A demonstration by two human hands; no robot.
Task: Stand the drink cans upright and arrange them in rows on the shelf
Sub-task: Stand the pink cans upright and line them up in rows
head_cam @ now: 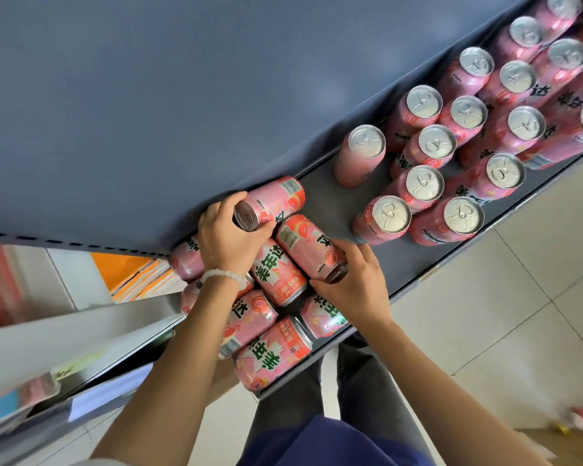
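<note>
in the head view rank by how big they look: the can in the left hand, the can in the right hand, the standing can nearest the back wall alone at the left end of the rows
1. Can in the right hand
2. Can in the left hand, close behind; the hand hides part of it, so the order is unsure
3. Lone standing can, looks smallest, though it is seen end-on and farther off

All seem the same kind.

Upright cans (465, 116) stand in rows along the right stretch of the shelf (330, 196). Toppled cans (276, 274) lie heaped at its left end, reaching the front edge, bare shelf between the groups.
</note>
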